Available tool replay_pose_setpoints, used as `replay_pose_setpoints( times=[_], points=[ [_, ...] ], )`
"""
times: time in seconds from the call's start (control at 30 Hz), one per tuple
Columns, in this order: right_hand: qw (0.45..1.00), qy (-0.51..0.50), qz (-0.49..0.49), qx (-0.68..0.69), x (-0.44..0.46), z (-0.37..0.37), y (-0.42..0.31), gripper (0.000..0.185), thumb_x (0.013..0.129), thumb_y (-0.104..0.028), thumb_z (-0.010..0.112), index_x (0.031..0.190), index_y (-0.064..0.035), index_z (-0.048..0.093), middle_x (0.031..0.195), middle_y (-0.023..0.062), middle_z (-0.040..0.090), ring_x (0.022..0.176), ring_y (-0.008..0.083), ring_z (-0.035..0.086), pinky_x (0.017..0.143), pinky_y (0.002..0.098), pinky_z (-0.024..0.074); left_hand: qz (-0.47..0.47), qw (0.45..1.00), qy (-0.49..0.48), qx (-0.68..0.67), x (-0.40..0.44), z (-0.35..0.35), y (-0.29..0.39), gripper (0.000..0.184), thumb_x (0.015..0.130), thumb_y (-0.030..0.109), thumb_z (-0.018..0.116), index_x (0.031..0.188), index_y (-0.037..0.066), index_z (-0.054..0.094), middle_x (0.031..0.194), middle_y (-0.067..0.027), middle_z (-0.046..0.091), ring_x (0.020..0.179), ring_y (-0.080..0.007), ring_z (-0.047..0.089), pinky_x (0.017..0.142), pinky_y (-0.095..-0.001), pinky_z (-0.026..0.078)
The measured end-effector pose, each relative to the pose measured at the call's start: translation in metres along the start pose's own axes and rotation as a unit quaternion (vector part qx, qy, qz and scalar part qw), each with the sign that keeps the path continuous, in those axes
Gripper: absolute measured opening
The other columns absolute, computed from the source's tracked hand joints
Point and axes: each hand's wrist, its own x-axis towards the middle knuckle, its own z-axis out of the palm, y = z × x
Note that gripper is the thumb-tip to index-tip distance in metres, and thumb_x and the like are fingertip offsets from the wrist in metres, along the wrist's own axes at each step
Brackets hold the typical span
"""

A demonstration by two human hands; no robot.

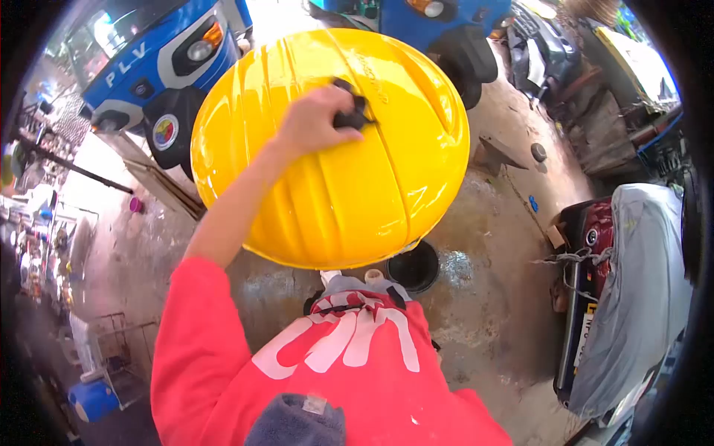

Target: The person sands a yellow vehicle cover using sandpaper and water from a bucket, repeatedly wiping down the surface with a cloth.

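A large glossy yellow panel (357, 178) with raised ridges and a long groove fills the upper middle. My left hand (318, 120) reaches over it, fingers wrapped round a dark, crumpled cloth-like item (351, 108) that rests against the panel's surface near the groove. The hand is slightly blurred. Faint raised lettering shows just above the item. My right hand is out of view; only part of the right sleeve shows at the bottom.
Blue vehicles (167, 52) stand beyond the panel. A black bucket (414, 266) sits on the wet floor below its edge. At right is a dark red vehicle under a grey cover (632, 297); a blue container (93, 401) lies lower left.
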Motion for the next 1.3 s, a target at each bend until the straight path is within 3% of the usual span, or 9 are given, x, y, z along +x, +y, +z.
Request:
replay_pose_setpoints(
  times=[0.1, 0.2, 0.4, 0.47, 0.6, 0.73, 0.8, 1.03, 1.3],
  points=[
    [0.997, -0.013, -0.073, -0.027, -0.041, 0.035, -0.071, 0.049, 0.099, -0.039, 0.053, 0.101, 0.0092, 0.062, 0.084, 0.0141, 0.065, 0.072, 0.0259, 0.064, 0.058, 0.0383, 0.0506, 0.133, 0.989, -0.065, 0.011, 0.010, 0.049, 0.082, 0.031, 0.071, 0.035, 0.079, 0.085, 0.009, 0.066, 0.091, -0.0073, 0.070, 0.089, -0.0296, 0.067, 0.082, -0.0392, 0.054],
    [0.987, -0.004, -0.161, 0.005, -0.046, 0.044, -0.160, 0.051, 0.099, -0.041, 0.052, 0.094, 0.0086, 0.064, 0.076, 0.0116, 0.065, 0.065, 0.0222, 0.063, 0.058, 0.0361, 0.0488, 0.095, 0.995, -0.032, 0.008, 0.043, 0.077, 0.069, 0.026, 0.070, 0.030, 0.074, 0.087, 0.011, 0.068, 0.089, -0.0112, 0.068, 0.084, -0.0344, 0.066, 0.076, -0.0448, 0.054],
    [0.922, 0.014, -0.342, 0.181, -0.048, 0.001, -0.306, 0.040, 0.104, -0.033, 0.050, 0.128, -0.0030, 0.058, 0.110, 0.0079, 0.067, 0.090, 0.0191, 0.068, 0.065, 0.0335, 0.0516, -0.262, 0.946, -0.005, 0.191, 0.095, 0.016, -0.087, 0.039, 0.079, 0.049, 0.069, 0.094, 0.013, 0.071, 0.097, -0.0107, 0.072, 0.094, -0.0319, 0.068, 0.080, -0.0442, 0.053],
    [0.873, 0.002, -0.438, 0.216, -0.154, -0.006, -0.368, 0.038, 0.105, -0.028, 0.049, 0.123, 0.0037, 0.059, 0.103, 0.0110, 0.069, 0.091, 0.0157, 0.064, 0.081, 0.0305, 0.0500, -0.351, 0.904, -0.002, 0.243, 0.078, -0.016, -0.115, 0.038, 0.082, 0.049, 0.068, 0.098, 0.014, 0.071, 0.098, -0.0104, 0.071, 0.099, -0.0312, 0.067, 0.085, -0.0455, 0.052],
    [0.693, -0.066, -0.709, 0.110, -0.263, 0.018, -0.473, 0.037, 0.099, -0.004, 0.051, 0.135, 0.0009, 0.053, 0.139, 0.0146, 0.053, 0.123, 0.0237, 0.056, 0.104, 0.0329, 0.0432, -0.452, 0.793, -0.047, 0.406, 0.063, -0.039, -0.112, 0.048, 0.084, 0.049, 0.068, 0.122, 0.020, 0.064, 0.121, -0.0110, 0.066, 0.126, -0.0312, 0.054, 0.106, -0.0590, 0.036],
    [0.520, -0.054, -0.851, -0.045, -0.357, 0.058, -0.546, 0.063, 0.076, 0.007, 0.056, 0.139, -0.0003, 0.050, 0.141, 0.0174, 0.051, 0.130, 0.0351, 0.049, 0.109, 0.0399, 0.0364, -0.371, 0.781, -0.028, 0.501, 0.053, -0.007, -0.100, 0.057, 0.087, 0.050, 0.065, 0.136, 0.024, 0.053, 0.143, -0.0114, 0.052, 0.140, -0.0321, 0.038, 0.112, -0.0670, 0.019],
    [0.508, -0.077, -0.854, -0.081, -0.372, 0.088, -0.563, 0.063, 0.075, 0.003, 0.058, 0.138, 0.0000, 0.050, 0.143, 0.0159, 0.050, 0.132, 0.0331, 0.048, 0.109, 0.0413, 0.0348, -0.252, 0.899, 0.039, 0.356, 0.052, 0.014, -0.096, 0.057, 0.090, 0.051, 0.061, 0.138, 0.023, 0.052, 0.149, -0.0139, 0.044, 0.144, -0.0324, 0.032, 0.114, -0.0677, 0.013],
    [0.462, -0.011, -0.840, -0.283, -0.377, 0.101, -0.554, 0.058, 0.086, -0.024, 0.058, 0.138, 0.0001, 0.050, 0.150, 0.0122, 0.044, 0.144, 0.0322, 0.032, 0.112, 0.0634, 0.0180, -0.338, 0.910, -0.007, 0.240, 0.068, 0.044, -0.105, 0.049, 0.096, 0.050, 0.052, 0.137, 0.023, 0.055, 0.149, -0.0150, 0.044, 0.145, -0.0305, 0.032, 0.116, -0.0669, 0.003],
    [0.488, 0.009, -0.825, -0.286, -0.397, 0.148, -0.594, 0.065, 0.094, -0.043, 0.057, 0.143, -0.0017, 0.047, 0.151, 0.0102, 0.043, 0.148, 0.0356, 0.023, 0.114, 0.0653, 0.0048, -0.333, 0.917, 0.018, 0.218, 0.061, 0.047, -0.103, 0.048, 0.096, 0.049, 0.051, 0.137, 0.024, 0.056, 0.148, -0.0143, 0.045, 0.144, -0.0284, 0.034, 0.116, -0.0651, -0.002]
  ],
)
